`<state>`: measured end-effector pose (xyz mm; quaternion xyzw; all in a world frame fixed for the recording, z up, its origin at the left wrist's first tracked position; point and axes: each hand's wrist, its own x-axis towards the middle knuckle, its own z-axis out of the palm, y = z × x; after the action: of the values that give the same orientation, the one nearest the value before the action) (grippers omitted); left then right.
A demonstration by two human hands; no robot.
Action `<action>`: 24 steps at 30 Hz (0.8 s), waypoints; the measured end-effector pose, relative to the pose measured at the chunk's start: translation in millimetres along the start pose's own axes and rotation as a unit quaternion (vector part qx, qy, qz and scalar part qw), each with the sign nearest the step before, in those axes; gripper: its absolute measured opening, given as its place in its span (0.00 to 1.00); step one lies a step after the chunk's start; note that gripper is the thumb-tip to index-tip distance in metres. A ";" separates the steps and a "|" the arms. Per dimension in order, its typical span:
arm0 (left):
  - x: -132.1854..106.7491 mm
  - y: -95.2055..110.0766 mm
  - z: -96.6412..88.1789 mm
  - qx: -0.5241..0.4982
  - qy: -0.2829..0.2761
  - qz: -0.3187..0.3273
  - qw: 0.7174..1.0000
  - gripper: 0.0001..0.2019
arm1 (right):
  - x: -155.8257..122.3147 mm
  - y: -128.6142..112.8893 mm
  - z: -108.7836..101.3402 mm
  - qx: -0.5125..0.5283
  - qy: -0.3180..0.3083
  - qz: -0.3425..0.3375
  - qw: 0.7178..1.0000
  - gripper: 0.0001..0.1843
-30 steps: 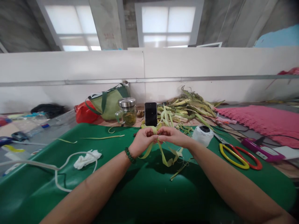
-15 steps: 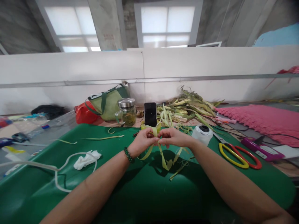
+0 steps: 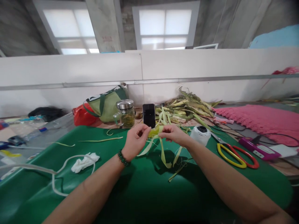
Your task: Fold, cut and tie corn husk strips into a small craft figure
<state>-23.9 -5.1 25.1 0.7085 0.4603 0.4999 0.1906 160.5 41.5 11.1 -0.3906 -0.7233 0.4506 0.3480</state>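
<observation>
My right hand (image 3: pixel 174 135) pinches pale green-yellow husk strips (image 3: pixel 163 154), whose ends hang down over the green mat (image 3: pixel 144 193). To its left, my left hand (image 3: pixel 137 140), with a green bead bracelet at the wrist, has thumb and forefinger pressed together. Whatever lies in that pinch is too small to make out. A gap separates the two hands. Just behind them a bright yellow piece (image 3: pixel 153 132) shows below a dark phone (image 3: pixel 149 115) standing upright. Loose strips and thin fibres (image 3: pixel 178 172) rest on the mat near my right hand.
A white thread spool (image 3: pixel 200 135) and red-yellow scissors (image 3: pixel 237 155) lie to the right. Behind are a husk pile (image 3: pixel 191 105), a lidded glass jar (image 3: pixel 126 115) and a green bag (image 3: pixel 108 105). A crumpled tissue (image 3: pixel 85 162) and white cable (image 3: pixel 54 182) lie left.
My hands were together at the strips; now my left hand has drawn away to the left, opening a gap. My right hand stays at the strips. The view has shifted slightly.
</observation>
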 end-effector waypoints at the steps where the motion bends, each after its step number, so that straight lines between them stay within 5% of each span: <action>1: -2.4 2.0 0.4 0.001 -0.089 -0.028 0.996 0.17 | 0.8 0.4 -0.1 0.003 0.025 -0.011 1.000 0.15; 3: -7.0 2.2 5.4 0.042 -0.240 -0.072 0.967 0.18 | 1.5 0.3 0.2 0.016 0.062 -0.033 0.997 0.16; 6: -10.6 -4.3 16.7 0.107 -0.146 -0.051 0.982 0.12 | 0.9 -0.9 1.5 0.037 0.089 -0.046 0.994 0.16; 10: -8.9 -10.4 23.8 0.045 -0.107 -0.009 0.993 0.16 | -1.6 -3.7 6.4 0.072 0.087 -0.053 0.992 0.14; 21: 0.2 -16.0 23.1 -0.150 -0.143 -0.107 0.973 0.21 | -3.1 -3.9 13.0 0.017 0.057 -0.088 0.994 0.13; 24: -1.1 -14.7 23.6 -0.254 -0.146 -0.186 0.938 0.20 | -2.6 -3.9 12.8 -0.009 0.057 -0.108 0.992 0.14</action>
<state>-9.9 5.8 3.7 0.6029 0.4087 0.4472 0.5192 149.7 33.2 9.8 -0.3388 -0.7444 0.3805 0.4317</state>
